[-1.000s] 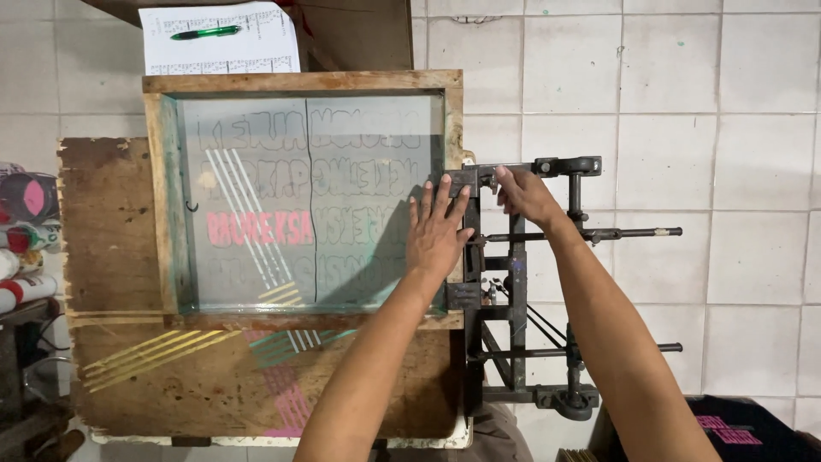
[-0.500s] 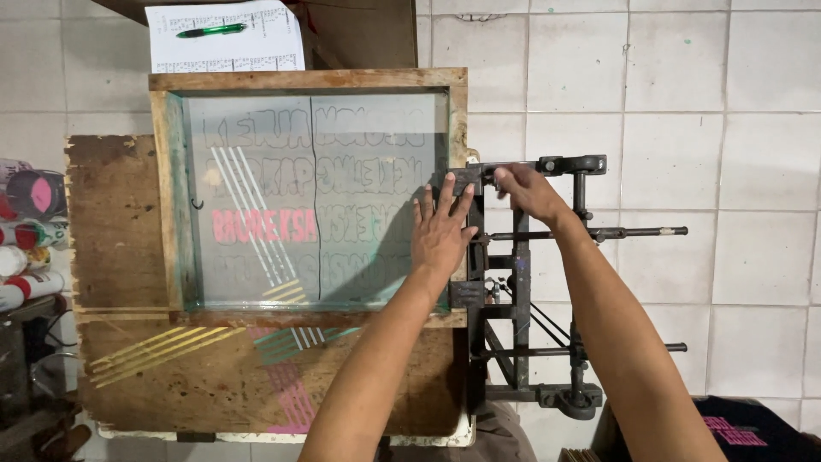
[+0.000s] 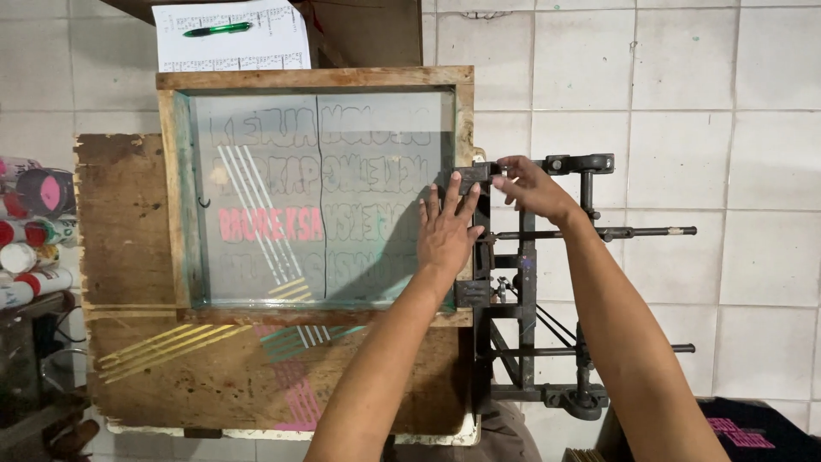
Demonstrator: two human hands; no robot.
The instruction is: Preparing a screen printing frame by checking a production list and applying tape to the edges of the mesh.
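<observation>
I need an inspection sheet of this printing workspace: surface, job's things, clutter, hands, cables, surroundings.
Surface: worn wooden board with yellow, green and pink ink marks.
Job's things: wooden-framed screen lying on the board; dark metal clamp frame along its right edge.
Clutter: paint pots at the left; paper with a green pen at the top.
Hands: left hand flat on the screen mesh; right hand gripping the upper clamp.
Cables: nothing seen.
Surroundings: white tiled floor; dark cloth at the bottom right.
</observation>
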